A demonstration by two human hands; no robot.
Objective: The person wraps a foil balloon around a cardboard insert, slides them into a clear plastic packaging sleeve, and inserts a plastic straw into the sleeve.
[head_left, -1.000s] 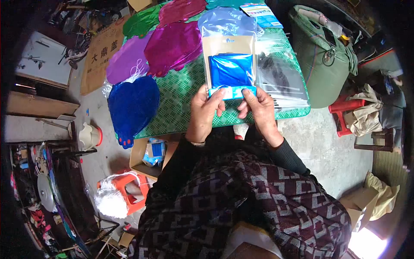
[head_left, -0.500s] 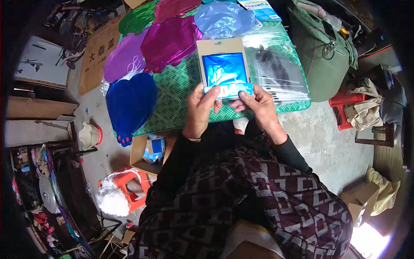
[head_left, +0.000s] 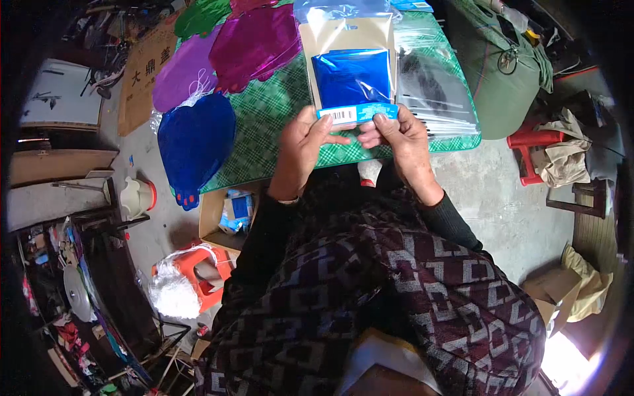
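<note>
A packaged foil balloon (head_left: 353,76), folded blue foil on a tan backing card, is held up over the front of the table. Its lower edge carries a light-blue printed strip with a barcode. My left hand (head_left: 304,142) grips the lower left corner, thumb on the strip. At the lower right corner my right hand (head_left: 404,148) pinches it the same way, with some fingers hidden behind. To the right lies a stack of clear plastic bags (head_left: 436,99) on the table. A dark blue flat foil balloon (head_left: 196,145) hangs over the table's left edge.
Magenta (head_left: 254,49) and purple (head_left: 181,72) foil balloons lie on the green checked tablecloth (head_left: 264,142). Below the table are an open carton (head_left: 211,221) and a red stool (head_left: 211,284) bearing white string. A large green sack (head_left: 498,99) stands at the right.
The package sits closer to my view and slightly higher, its printed strip turned more towards me. Both hands keep their hold. The whole view has shifted a little.
</note>
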